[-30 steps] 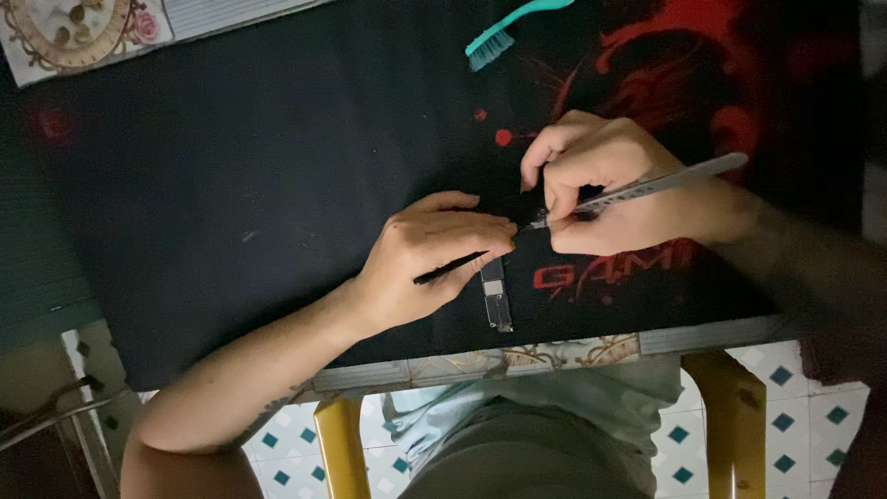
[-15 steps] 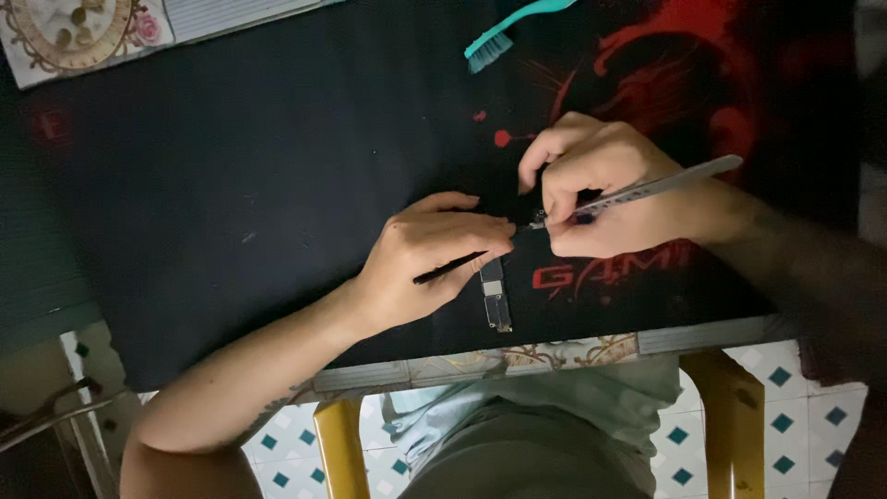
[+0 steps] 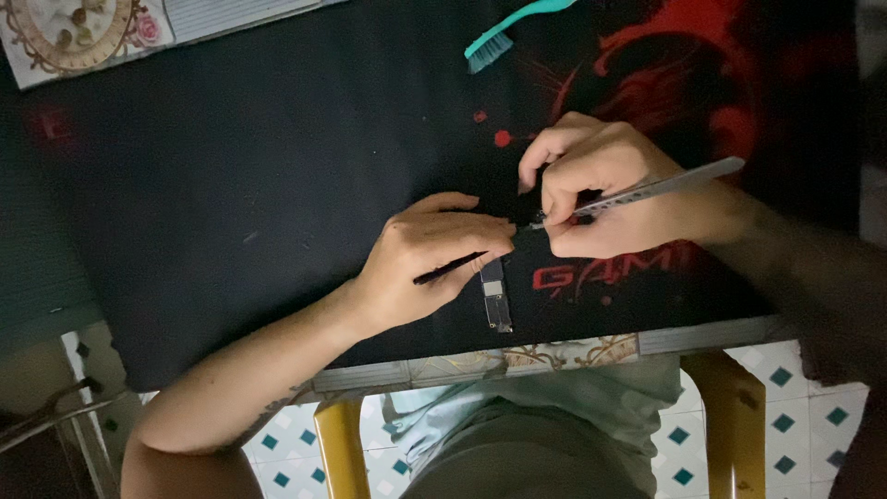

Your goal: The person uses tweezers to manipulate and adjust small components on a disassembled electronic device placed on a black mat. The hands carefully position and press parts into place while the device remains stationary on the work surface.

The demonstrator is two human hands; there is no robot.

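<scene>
My left hand (image 3: 425, 263) rests on a black desk mat (image 3: 231, 185) and pinches a thin dark stick-like tool (image 3: 448, 269) between thumb and fingers. My right hand (image 3: 601, 199) grips metal tweezers (image 3: 647, 192), whose tips point left and meet my left fingertips. Whatever sits between the two hands is too small and dark to make out. A narrow strip-shaped circuit board (image 3: 496, 296) lies on the mat just below my left fingers, partly covered by them.
A teal brush (image 3: 504, 37) lies at the far edge of the mat, which has red artwork (image 3: 684, 55) on its right side. An ornate patterned sheet (image 3: 65, 23) sits at far left. The table's near edge (image 3: 517, 356), a yellow chair (image 3: 730, 416) and tiled floor are below.
</scene>
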